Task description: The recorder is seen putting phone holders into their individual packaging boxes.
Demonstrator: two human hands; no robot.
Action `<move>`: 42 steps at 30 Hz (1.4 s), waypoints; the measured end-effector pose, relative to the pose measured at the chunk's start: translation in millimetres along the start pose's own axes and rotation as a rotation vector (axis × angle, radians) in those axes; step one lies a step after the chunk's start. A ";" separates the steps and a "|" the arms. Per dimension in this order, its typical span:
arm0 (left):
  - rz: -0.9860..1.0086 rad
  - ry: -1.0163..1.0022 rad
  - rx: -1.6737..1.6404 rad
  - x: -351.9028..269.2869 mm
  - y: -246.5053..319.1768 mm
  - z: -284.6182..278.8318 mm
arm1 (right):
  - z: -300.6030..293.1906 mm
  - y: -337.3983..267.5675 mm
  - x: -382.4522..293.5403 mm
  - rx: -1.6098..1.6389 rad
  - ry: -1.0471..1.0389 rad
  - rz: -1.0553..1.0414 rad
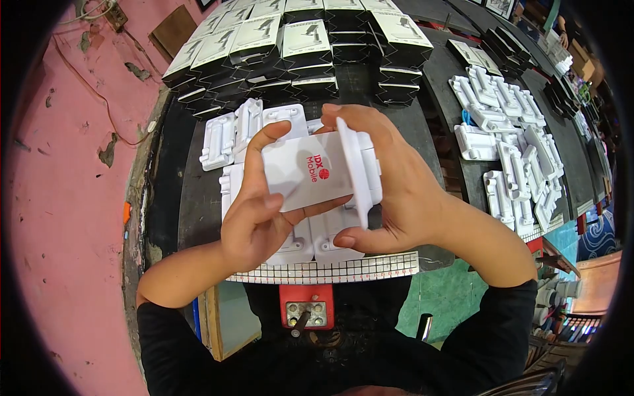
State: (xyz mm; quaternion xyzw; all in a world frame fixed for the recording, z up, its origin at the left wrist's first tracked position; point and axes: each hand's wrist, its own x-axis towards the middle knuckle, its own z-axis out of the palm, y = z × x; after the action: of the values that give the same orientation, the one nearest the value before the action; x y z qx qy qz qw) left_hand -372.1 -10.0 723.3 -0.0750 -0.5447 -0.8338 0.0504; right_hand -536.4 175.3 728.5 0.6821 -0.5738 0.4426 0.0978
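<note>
My left hand (251,220) grips the outer end of a flat white panel (292,173) that bears a red logo and red writing. A white plastic base (357,168), seen nearly edge-on, is in my right hand (408,185). The panel meets the base, and I cannot tell whether the two are joined. Both pieces are raised over the dark table (198,213). Beneath and behind my hands lie several white plastic folded stands (218,141), partly covered by the hands and the panel.
Stacked black-and-white boxes (307,42) fill the table's far side. More white stands (515,185) are heaped on a second table at right. A white ruler strip (346,270) runs along the near edge, above a red metal bracket (307,307). The pink wall (84,222) bounds the left.
</note>
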 end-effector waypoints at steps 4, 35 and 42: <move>-0.011 -0.026 0.052 -0.6 -3.8 1.2 | 5.2 -1.3 0.0 -0.113 -0.050 0.008; 0.103 0.087 0.761 21.3 3.7 -29.9 | -243.5 274.9 -21.1 -1.091 -0.227 1.063; 0.305 -0.034 1.285 20.1 6.9 -24.3 | -251.4 353.1 -43.7 -1.158 -0.339 1.250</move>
State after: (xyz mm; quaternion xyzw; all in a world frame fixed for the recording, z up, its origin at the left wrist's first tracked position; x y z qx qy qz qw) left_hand -392.5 -35.1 723.5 -0.1195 -0.9179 -0.3249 0.1942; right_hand -964.8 253.1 713.1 0.1413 -0.9851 -0.0543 0.0816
